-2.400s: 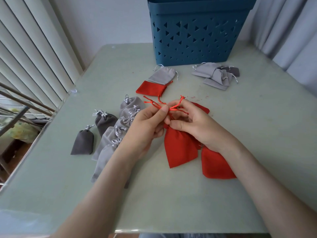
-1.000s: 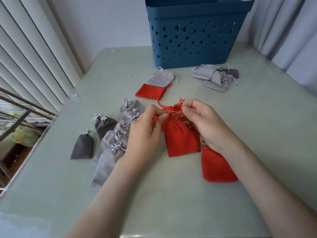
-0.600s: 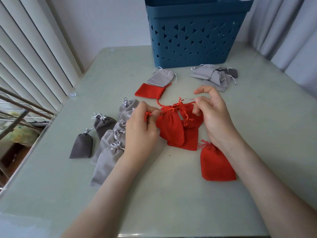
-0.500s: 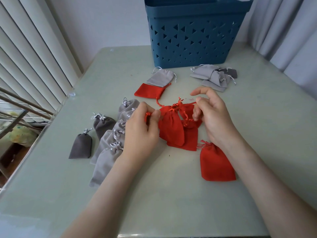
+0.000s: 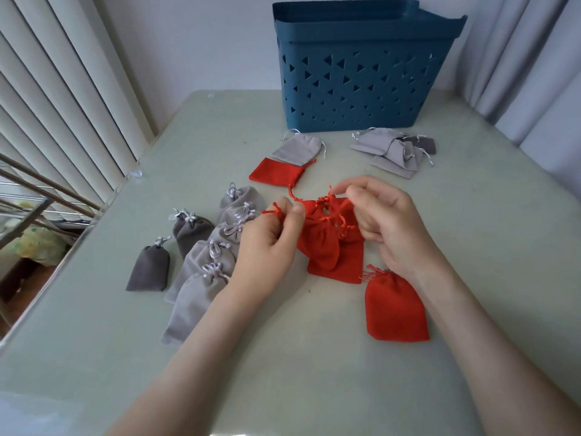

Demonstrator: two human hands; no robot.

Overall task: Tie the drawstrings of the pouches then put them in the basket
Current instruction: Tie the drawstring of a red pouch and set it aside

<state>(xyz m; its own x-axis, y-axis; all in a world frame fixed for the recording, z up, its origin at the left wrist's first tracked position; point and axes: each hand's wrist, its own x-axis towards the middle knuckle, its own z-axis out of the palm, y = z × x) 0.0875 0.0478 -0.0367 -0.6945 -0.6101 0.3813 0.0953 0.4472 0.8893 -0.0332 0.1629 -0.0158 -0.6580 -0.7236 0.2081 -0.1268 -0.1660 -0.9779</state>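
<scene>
With left hand [image 5: 270,243] and right hand [image 5: 386,221] each in a tight pinch grip on a cord [image 5: 274,212] of the red pouch [image 5: 319,247] at mid surface [image 5: 314,357], pull evenly outward to cinch it shut.

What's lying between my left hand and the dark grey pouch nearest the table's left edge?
In the head view, an overlapping row of light grey tied pouches lies on the table between your left hand and that dark grey pouch.
</scene>
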